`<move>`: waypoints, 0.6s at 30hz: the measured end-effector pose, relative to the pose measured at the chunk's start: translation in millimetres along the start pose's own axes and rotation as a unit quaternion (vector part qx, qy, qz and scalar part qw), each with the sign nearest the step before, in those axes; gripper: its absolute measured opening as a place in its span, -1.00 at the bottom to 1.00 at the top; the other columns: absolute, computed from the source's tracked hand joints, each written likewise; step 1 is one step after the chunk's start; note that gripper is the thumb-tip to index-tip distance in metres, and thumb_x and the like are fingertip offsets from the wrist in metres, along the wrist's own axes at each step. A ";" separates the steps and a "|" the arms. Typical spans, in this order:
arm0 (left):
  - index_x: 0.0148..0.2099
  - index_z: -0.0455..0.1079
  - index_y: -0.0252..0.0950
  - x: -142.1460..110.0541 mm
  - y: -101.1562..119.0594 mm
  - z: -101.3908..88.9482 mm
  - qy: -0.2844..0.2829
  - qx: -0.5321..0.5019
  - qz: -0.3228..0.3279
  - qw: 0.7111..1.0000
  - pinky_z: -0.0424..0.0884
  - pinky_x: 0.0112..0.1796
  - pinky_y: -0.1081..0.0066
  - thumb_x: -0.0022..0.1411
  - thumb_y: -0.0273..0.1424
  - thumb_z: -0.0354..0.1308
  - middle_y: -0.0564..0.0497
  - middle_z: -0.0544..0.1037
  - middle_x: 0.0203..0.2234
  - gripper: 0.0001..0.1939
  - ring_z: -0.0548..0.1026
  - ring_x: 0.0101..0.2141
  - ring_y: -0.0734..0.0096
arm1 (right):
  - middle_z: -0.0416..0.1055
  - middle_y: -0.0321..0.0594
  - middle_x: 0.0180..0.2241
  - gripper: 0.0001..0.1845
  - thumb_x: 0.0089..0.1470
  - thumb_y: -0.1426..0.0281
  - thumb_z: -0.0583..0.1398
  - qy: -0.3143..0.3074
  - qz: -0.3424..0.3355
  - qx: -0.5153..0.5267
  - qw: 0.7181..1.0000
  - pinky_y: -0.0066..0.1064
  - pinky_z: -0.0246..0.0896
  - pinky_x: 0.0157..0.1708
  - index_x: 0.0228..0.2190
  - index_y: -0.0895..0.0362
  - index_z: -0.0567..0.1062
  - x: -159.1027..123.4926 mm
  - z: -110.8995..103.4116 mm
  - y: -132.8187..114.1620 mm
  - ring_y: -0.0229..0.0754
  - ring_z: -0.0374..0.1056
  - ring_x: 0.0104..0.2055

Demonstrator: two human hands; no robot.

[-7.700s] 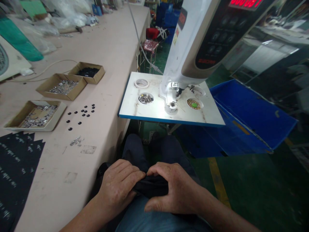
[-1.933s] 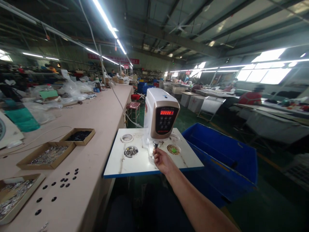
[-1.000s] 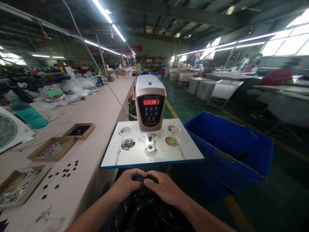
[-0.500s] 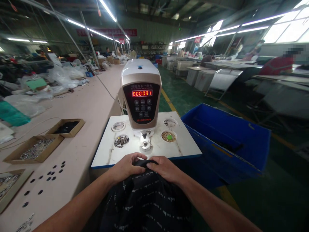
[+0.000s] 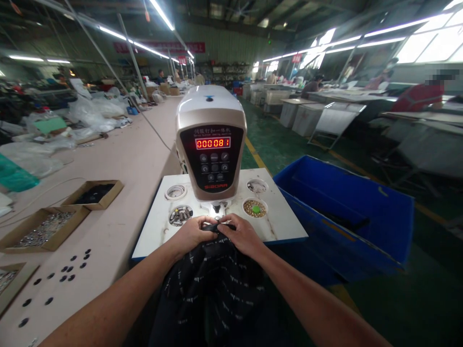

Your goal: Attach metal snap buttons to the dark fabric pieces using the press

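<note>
A dark garment (image 5: 217,270) with small white printed marks hangs from both hands toward my lap. My left hand (image 5: 193,233) pinches its top edge from the left. From the right, my right hand (image 5: 240,233) grips the same edge, thumb on top. That edge sits at the lower die of a snap-button press (image 5: 211,144), whose red display reads 000081; the fingers partly hide the die. Around the press, the white worktop (image 5: 285,226) has round wells, one with metal die parts (image 5: 181,215), another with brass-coloured fasteners (image 5: 255,208) and a green piece among them.
To the left runs a long table (image 5: 137,159) bearing cardboard trays of metal fasteners (image 5: 45,229), a tray of black pieces (image 5: 94,193) and several loose black discs (image 5: 67,270). A large blue bin (image 5: 347,217) stands at the right. A person in red (image 5: 419,94) sits farther back.
Both hands have moved forward and slightly up, bringing the garment's edge to the lower die. My view has shifted a little closer to the press. The display still reads 000081.
</note>
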State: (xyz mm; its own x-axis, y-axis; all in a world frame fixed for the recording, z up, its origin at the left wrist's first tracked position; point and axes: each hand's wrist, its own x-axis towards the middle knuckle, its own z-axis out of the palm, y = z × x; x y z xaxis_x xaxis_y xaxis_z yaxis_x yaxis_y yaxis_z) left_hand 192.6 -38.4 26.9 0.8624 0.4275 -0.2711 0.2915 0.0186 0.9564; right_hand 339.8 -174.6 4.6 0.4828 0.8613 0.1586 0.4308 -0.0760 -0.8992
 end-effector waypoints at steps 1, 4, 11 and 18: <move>-0.03 0.42 -0.30 6.2 0.4 -3.2 0.004 0.011 0.000 1.000 0.39 -0.33 0.40 -0.05 -0.34 0.37 0.04 0.61 -0.38 -0.50 0.54 -0.38 0.32 | 0.57 -0.25 -0.22 -0.77 0.15 0.21 0.27 0.008 -0.002 -0.005 1.000 -0.35 0.20 -0.17 -0.18 0.03 0.57 5.9 0.7 1.8 -0.10 0.44 -0.19; -0.06 0.42 -0.31 22.0 1.9 -10.1 0.014 0.026 -0.002 1.000 0.39 -0.32 0.38 -0.08 -0.33 0.38 0.03 0.61 -0.40 -0.51 0.55 -0.38 0.29 | 0.57 -0.27 -0.24 -0.80 0.15 0.22 0.27 0.019 -0.016 -0.025 0.999 -0.37 0.18 -0.17 -0.22 0.04 0.56 21.1 0.7 5.2 -0.11 0.43 -0.19; -0.22 0.45 -0.31 43.3 5.8 -14.9 0.025 0.044 0.000 0.999 0.35 -0.37 0.40 -0.16 -0.28 0.41 0.08 0.57 -0.48 -0.58 0.51 -0.42 0.30 | 0.56 -0.30 -0.35 -0.83 0.13 0.26 0.25 0.022 -0.009 -0.070 0.997 -0.44 0.15 -0.29 -0.31 0.09 0.59 42.0 -2.1 8.1 -0.19 0.41 -0.30; -0.32 0.47 -0.30 56.3 -0.3 -21.1 0.020 0.061 0.009 0.998 0.33 -0.32 0.39 -0.14 -0.27 0.40 0.10 0.57 -0.45 -0.68 0.50 -0.37 0.30 | 0.54 -0.30 -0.42 -0.79 0.10 0.25 0.24 0.025 0.002 -0.083 0.996 -0.45 0.12 -0.35 -0.37 0.12 0.61 51.5 -3.0 10.3 -0.22 0.35 -0.39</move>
State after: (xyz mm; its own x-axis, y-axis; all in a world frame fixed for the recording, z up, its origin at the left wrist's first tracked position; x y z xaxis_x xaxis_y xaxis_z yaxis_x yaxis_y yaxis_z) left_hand 232.3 4.8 13.6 0.8520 0.4617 -0.2470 0.3259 -0.0984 0.9403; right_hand 371.3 -132.6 4.7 0.5212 0.8345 0.1786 0.5466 -0.1658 -0.8208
